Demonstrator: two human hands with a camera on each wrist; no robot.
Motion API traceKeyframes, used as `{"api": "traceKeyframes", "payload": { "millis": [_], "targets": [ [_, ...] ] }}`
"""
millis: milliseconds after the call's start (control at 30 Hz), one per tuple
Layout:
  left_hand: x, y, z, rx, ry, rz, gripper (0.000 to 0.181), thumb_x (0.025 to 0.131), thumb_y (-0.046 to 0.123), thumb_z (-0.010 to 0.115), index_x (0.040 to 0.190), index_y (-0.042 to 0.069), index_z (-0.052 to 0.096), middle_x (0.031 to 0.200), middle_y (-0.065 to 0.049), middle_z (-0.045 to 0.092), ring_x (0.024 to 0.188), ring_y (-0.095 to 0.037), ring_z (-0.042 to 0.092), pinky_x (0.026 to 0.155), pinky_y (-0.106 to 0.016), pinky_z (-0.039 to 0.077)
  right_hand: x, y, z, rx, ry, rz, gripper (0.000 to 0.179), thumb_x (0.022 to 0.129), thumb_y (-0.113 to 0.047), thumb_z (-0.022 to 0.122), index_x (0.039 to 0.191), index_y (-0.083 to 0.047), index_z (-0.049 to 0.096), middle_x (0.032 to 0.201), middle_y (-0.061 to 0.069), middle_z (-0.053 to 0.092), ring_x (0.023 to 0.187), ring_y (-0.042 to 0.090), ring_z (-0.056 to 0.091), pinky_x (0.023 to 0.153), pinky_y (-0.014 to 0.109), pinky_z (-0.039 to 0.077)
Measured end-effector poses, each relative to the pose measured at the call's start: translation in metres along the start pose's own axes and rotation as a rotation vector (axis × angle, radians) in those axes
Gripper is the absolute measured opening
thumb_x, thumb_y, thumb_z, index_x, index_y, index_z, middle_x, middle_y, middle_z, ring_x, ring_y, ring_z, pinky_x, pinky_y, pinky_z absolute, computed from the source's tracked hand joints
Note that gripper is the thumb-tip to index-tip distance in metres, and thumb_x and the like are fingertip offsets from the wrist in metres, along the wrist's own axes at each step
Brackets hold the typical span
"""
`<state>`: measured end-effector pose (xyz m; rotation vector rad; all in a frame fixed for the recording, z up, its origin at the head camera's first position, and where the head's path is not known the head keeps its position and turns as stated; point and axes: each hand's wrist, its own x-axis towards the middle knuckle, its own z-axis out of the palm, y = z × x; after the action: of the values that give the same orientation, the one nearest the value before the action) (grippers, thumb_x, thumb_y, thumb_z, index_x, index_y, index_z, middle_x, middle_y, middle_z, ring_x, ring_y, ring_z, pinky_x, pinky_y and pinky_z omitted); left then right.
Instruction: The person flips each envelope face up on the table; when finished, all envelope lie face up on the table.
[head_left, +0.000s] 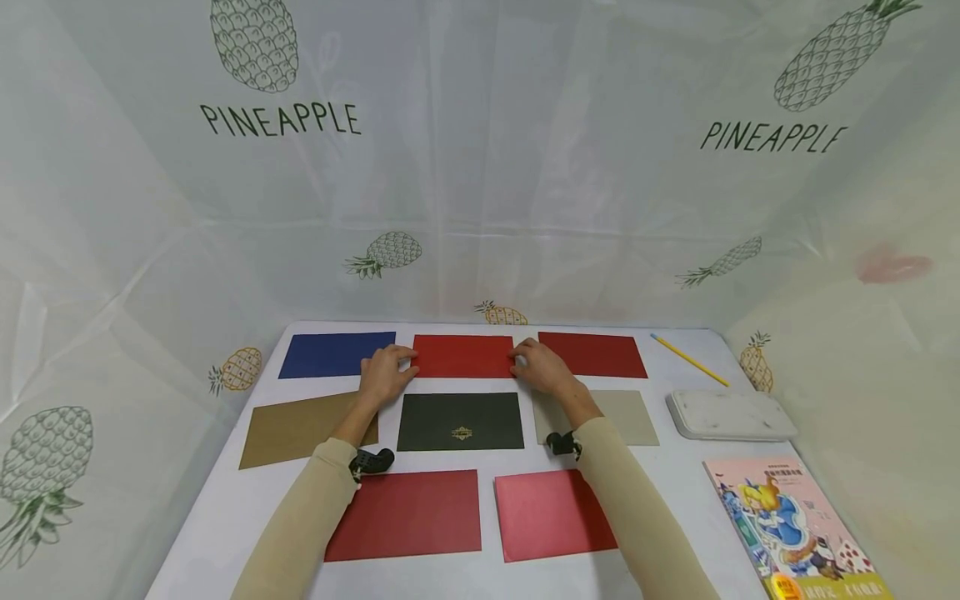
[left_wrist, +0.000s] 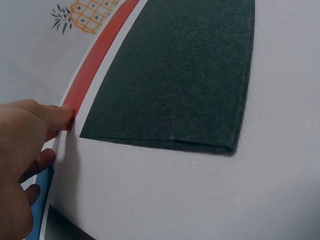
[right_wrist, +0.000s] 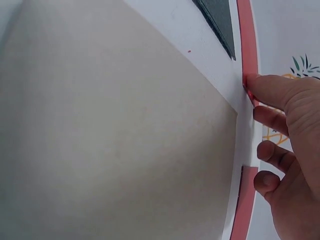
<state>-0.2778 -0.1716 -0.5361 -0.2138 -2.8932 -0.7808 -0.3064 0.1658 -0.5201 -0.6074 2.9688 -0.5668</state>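
Observation:
A bright red envelope (head_left: pixel 462 357) lies in the middle of the back row, between a blue envelope (head_left: pixel 336 355) and a darker red one (head_left: pixel 592 355). My left hand (head_left: pixel 385 372) pinches its left edge; in the left wrist view the thumb (left_wrist: pixel 57 117) is on the corner. At the opposite edge my right hand (head_left: pixel 543 367) grips it with thumb and forefinger, the thumb (right_wrist: pixel 272 90) lying over the corner in the right wrist view. Just in front, a dark green envelope (head_left: pixel 460 417) with a gold emblem lies flat between both forearms.
A gold-brown envelope (head_left: pixel 281 429) is under the left forearm, a beige one (head_left: pixel 626 417) beneath the right. Two red envelopes, one left (head_left: pixel 420 512) and one right (head_left: pixel 543 517), lie nearest. Rightward are a pencil (head_left: pixel 690 360), a white case (head_left: pixel 731 415) and a picture book (head_left: pixel 795 529).

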Motion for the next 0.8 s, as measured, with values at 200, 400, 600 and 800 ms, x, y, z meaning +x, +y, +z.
{"api": "traceKeyframes", "payload": {
  "millis": [200, 400, 600, 800],
  "targets": [
    [0.0004, 0.0001, 0.0001, 0.017, 0.003, 0.011, 0.034, 0.094, 0.026, 0.071, 0.126, 0.014, 0.072, 0.136, -0.012, 0.062, 0.123, -0.036, 0.055, 0.091, -0.054, 0.034, 0.0015, 0.0004, 0.0008, -0.01, -0.009, 0.013, 0.036, 0.097, -0.028, 0.067, 0.13, -0.013, 0.067, 0.134, 0.007, 0.057, 0.12, 0.025, 0.056, 0.105, 0.044, 0.046],
    [0.0001, 0.0016, 0.0003, 0.016, 0.007, 0.022, 0.032, 0.094, 0.025, 0.07, 0.125, 0.014, 0.073, 0.135, -0.012, 0.063, 0.121, -0.037, 0.055, 0.089, -0.053, 0.034, -0.0002, -0.0008, 0.0006, -0.02, -0.017, 0.036, 0.038, 0.098, -0.029, 0.066, 0.133, -0.014, 0.066, 0.137, 0.007, 0.056, 0.123, 0.026, 0.053, 0.106, 0.044, 0.044],
    [-0.0007, 0.0041, 0.0006, 0.014, 0.004, 0.026, 0.033, 0.095, 0.026, 0.069, 0.126, 0.013, 0.072, 0.135, -0.012, 0.062, 0.12, -0.036, 0.055, 0.09, -0.053, 0.034, -0.0036, -0.0026, -0.0014, -0.023, -0.026, 0.033, 0.041, 0.098, -0.029, 0.067, 0.135, -0.014, 0.064, 0.139, 0.008, 0.055, 0.126, 0.028, 0.053, 0.107, 0.046, 0.043],
    [-0.0012, 0.0072, -0.0014, 0.017, 0.02, 0.04, 0.032, 0.096, 0.025, 0.068, 0.125, 0.012, 0.072, 0.133, -0.013, 0.063, 0.12, -0.037, 0.055, 0.091, -0.055, 0.034, -0.0074, -0.0001, -0.0042, -0.009, -0.034, 0.029, 0.043, 0.098, -0.032, 0.065, 0.138, -0.016, 0.063, 0.141, 0.008, 0.054, 0.128, 0.028, 0.051, 0.108, 0.047, 0.042]
  ]
}}
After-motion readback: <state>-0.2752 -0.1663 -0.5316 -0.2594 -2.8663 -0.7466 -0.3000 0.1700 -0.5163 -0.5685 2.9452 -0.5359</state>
